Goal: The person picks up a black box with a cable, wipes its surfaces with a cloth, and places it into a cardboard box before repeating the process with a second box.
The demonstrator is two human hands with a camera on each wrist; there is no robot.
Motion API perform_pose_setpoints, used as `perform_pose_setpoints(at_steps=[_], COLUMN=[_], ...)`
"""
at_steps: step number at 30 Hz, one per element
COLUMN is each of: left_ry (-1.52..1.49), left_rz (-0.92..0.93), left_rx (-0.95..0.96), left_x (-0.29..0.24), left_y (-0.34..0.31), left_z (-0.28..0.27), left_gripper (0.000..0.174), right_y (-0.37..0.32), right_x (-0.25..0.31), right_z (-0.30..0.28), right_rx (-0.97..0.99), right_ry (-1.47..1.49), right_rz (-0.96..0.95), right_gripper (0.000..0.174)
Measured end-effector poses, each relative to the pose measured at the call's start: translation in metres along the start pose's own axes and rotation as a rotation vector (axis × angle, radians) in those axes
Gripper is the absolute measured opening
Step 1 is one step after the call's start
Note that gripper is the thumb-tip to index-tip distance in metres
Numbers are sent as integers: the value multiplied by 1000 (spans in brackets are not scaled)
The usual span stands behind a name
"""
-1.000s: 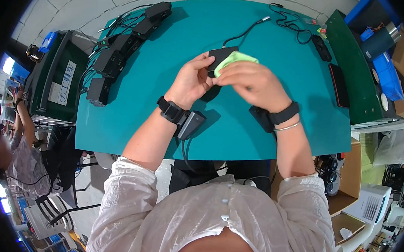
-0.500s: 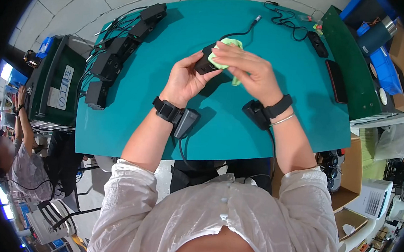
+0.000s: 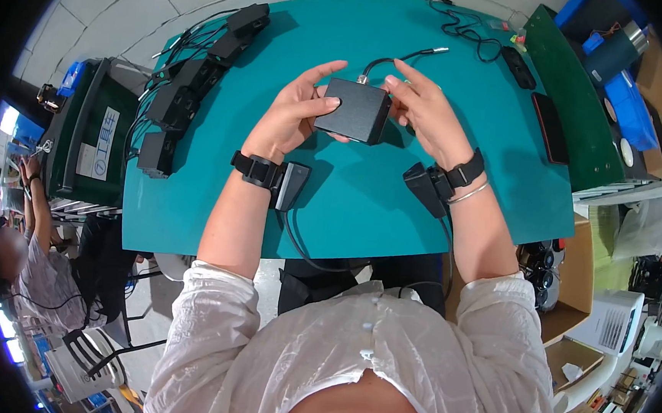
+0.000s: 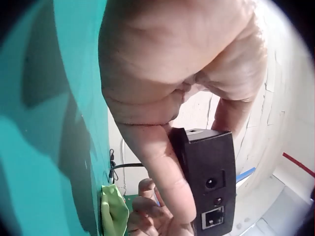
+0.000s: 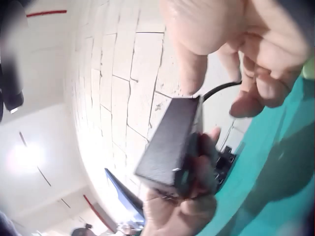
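The black electronics box (image 3: 359,112) is up over the worktop (image 3: 361,216), pinched in the left hand (image 3: 290,113) — a slack grip could drop it — and I can't tell if the right hand (image 3: 432,115) holds anything.

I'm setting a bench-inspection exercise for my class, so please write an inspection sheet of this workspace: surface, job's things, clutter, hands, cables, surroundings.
Surface: teal tabletop; spills, nothing seen.
Job's things: black box, held above the tabletop; green cloth, beside the right hand.
Clutter: row of black boxes at left; dark flat object at right.
Hands: left hand grips the box, thumb on top; right hand, some fingers curled, seems to hold the cloth.
Cables: short cable from the box, ending in a metal plug.
Surroundings: green container and another person at left; cardboard box at right.
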State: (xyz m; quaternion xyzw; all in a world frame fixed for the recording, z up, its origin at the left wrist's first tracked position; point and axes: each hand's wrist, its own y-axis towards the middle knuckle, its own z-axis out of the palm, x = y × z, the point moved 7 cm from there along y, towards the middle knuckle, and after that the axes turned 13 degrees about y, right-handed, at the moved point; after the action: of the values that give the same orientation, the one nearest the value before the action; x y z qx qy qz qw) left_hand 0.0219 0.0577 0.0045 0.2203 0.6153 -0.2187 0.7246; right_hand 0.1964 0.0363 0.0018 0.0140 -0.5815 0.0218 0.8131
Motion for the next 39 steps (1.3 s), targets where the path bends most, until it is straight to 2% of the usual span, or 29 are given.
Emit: perform_pose_setpoints(at_steps=[2,4,5,7,8,10,12,14,16,18,20,22,24,25,26,29,31,33,39], left_ry=[3,-16,-15,7,8,-167,-174,-216,-207,-198,-230,-284,-548,-524,-522,-513,-567,-636,-727], left_rz=[-21,13,12,-33,-36,-201,-182,-115,-103,-94,-131,-155,-246,-259,-247,-209,-201,-182,-172], left_rx=[5,21,22,129,132,30,-19,44,63,82,32,-12,-153,-254,-268,-470,-471,-443,-413], left_x=[1,-5,-2,10,8,15,21,16,12,7,5,9,24,22,21,23,20,21,21], left_y=[1,-1,0,1,1,0,2,1,2,3,2,0,1,-3,-4,-9,-14,-16,-23], left_z=[2,6,5,9,13,17,18,26,27,26,11,-10,-34,-42,-49,-81,-90,-96,-125], left_gripper=[65,61,61,59,59,44,43,43,43,44,38,32,23,21,21,22,23,26,23], right_y=[0,0,-1,-6,-5,-1,0,2,7,12,21,23,24,22,23,16,11,2,-2], right_x=[4,1,0,-2,-3,0,4,3,5,14,12,12,16,23,31,39,43,54,61], right_z=[-5,-6,-1,23,22,16,8,0,-4,-15,-31,-55,-73,-82,-87,-88,-73,-62,-43], right_rx=[-23,42,40,168,164,146,111,21,34,126,156,-77,-67,-74,-74,-168,-171,-199,-88], right_ry=[80,273,274,370,372,295,292,295,323,501,618,764,737,717,698,563,527,329,342], right_rz=[7,96,95,139,138,57,49,58,25,-61,-84,-155,-206,-295,-381,-440,-429,-455,-464], right_gripper=[68,50,50,29,29,23,26,25,24,21,20,21,22,23,23,27,28,26,26])
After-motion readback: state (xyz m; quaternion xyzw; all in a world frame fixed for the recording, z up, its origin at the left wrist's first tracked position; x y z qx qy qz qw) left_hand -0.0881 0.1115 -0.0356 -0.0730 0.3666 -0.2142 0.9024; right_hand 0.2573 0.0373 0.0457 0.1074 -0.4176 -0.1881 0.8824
